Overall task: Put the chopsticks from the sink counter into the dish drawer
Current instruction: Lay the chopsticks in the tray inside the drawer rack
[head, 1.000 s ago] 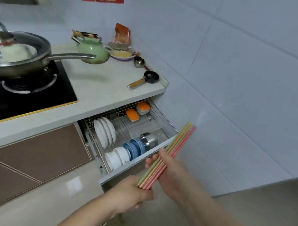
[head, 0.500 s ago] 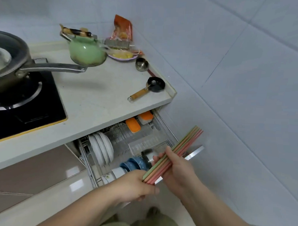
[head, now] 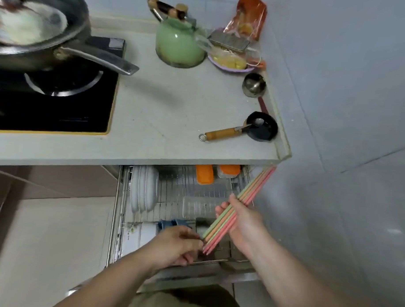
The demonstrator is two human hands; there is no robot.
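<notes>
Fingers [head: 225, 205] of right hand [head: 241, 220] curled round bundle of pastel chopsticks [head: 237, 210], gripping mid-shaft; left hand [head: 177, 245] pinching the lower tips, fingers closed on them. Bundle slanted toward 1 o'clock, held above open dish drawer [head: 184, 191], upper ends near countertop [head: 166, 120] edge and just beside the wall. Bare wire rack lies below, between white plates [head: 141, 189] at 9 o'clock and orange containers [head: 204, 174] at 12. Compared with half a second ago: view looks more steeply down into drawer; both grips unchanged.
</notes>
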